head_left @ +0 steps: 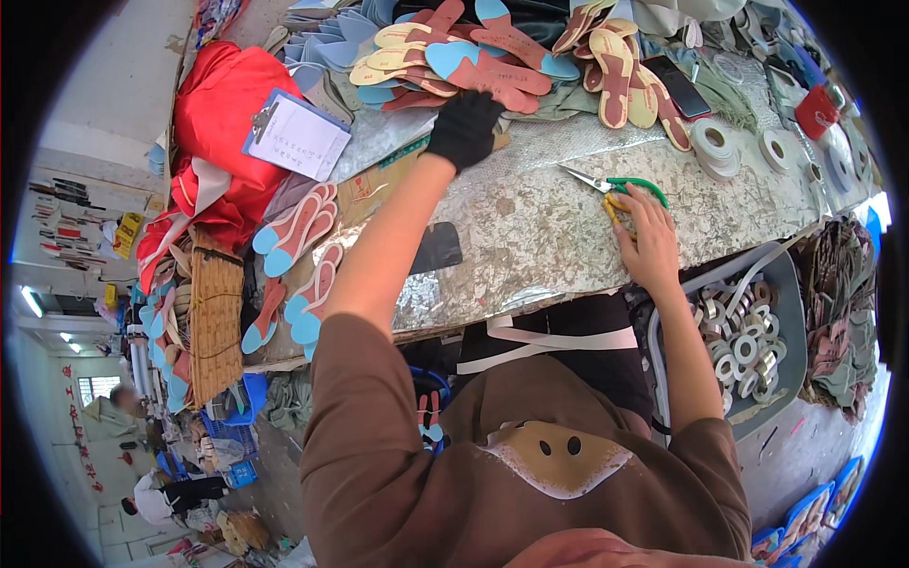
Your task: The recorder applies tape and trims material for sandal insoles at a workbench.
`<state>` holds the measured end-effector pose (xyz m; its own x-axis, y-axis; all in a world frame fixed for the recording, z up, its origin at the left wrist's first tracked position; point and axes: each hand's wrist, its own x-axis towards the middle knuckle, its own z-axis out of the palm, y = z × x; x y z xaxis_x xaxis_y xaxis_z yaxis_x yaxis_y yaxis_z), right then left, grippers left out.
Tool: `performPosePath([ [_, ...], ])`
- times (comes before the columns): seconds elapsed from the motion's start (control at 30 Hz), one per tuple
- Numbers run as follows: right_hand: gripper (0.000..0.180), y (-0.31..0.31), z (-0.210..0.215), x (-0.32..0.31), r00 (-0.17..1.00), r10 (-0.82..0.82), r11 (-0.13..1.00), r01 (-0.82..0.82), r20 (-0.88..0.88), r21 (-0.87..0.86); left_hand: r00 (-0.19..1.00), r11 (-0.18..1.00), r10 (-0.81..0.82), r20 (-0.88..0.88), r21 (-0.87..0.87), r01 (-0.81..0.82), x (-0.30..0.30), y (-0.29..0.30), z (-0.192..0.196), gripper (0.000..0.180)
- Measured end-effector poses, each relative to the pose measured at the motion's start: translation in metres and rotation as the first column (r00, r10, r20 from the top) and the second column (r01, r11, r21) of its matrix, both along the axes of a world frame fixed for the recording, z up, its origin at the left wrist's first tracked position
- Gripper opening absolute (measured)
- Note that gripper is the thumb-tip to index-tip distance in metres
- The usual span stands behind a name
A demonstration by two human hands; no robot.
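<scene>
My left hand (466, 130), in a black glove, reaches to the near edge of a heap of shoe insoles. Its fingers are bent over the end of a reddish-brown insole with a light blue end (488, 76); the fingertips are partly hidden. On the worn tabletop (540, 227), my bare right hand (649, 237) rests with its fingers round the handles of a pair of scissors (620, 194), one handle green and the other yellow. The scissor blades point left, slightly parted. More insoles (615, 76), pale yellow and reddish-brown, lie beyond the right hand.
A clipboard (298, 137) lies on red cloth (222, 114) at the left. More insoles (298, 227) overlap near the table's left edge. At the right are a phone (677, 87) and tape rolls (717, 150). Below the edge, a grey bin (791, 331) holds many rolls.
</scene>
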<state>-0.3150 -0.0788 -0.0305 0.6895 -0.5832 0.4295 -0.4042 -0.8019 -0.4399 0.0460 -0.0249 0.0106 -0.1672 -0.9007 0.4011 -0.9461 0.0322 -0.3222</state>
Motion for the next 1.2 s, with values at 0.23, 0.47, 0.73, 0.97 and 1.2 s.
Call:
performPosePath([
  [0.23,0.038,-0.001,-0.002,0.001,0.999,-0.025,0.999,0.024,0.034,0.046,0.937,0.950,0.204,0.284,0.172,-0.259,0.032,-0.070,0.002,0.051],
  [0.47,0.039,-0.003,-0.008,-0.002,0.998,-0.058,0.996,0.055,0.037,0.064,0.978,0.957,0.047,-0.204,0.290,0.014,-0.013,-0.032,0.022,0.067],
  [0.73,0.033,-0.001,-0.018,-0.007,0.990,-0.045,0.999,0.045,0.134,-0.001,0.666,0.920,0.278,-0.692,0.391,0.022,-0.014,0.030,0.002,0.082],
  [0.97,0.014,0.031,0.068,-0.031,0.850,-0.073,0.939,-0.118,0.521,0.325,0.885,0.951,0.250,-0.394,0.273,-0.147,-0.020,0.075,-0.002,0.090],
  [1.2,0.018,0.083,0.201,-0.092,0.643,0.503,0.821,-0.146,0.577,-0.552,0.895,0.996,0.017,-0.445,0.087,0.024,-0.095,0.116,0.009,0.098],
])
